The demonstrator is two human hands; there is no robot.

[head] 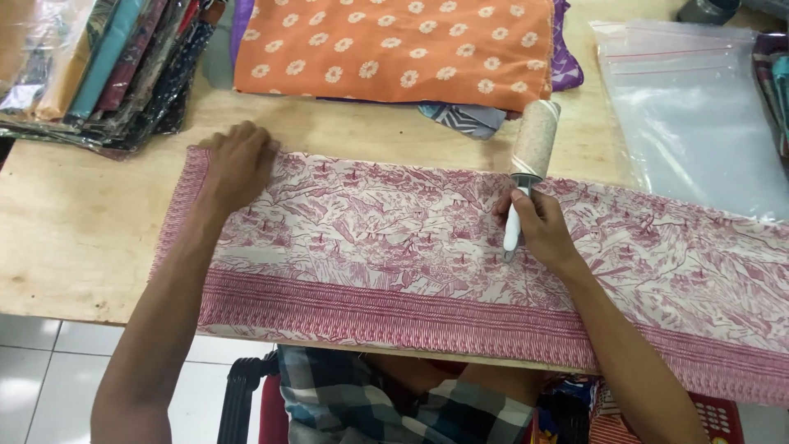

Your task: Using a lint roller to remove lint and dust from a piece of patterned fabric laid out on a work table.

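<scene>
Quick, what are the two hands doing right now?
Left hand: open, pressed flat on the long pink-and-white patterned cloth.
Right hand: closed around the white handle of the lint roller.

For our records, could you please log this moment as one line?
left hand: flat on pink patterned cloth | right hand: grips white-handled lint roller | surface: wooden table

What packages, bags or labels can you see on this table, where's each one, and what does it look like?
Clear zip bags: table's far right, flat, transparent, red seal lines.
Bagged fabric stack: far left corner, folded cloths in glossy clear wrappers, mixed colours.
No signs or screens in view.
</scene>
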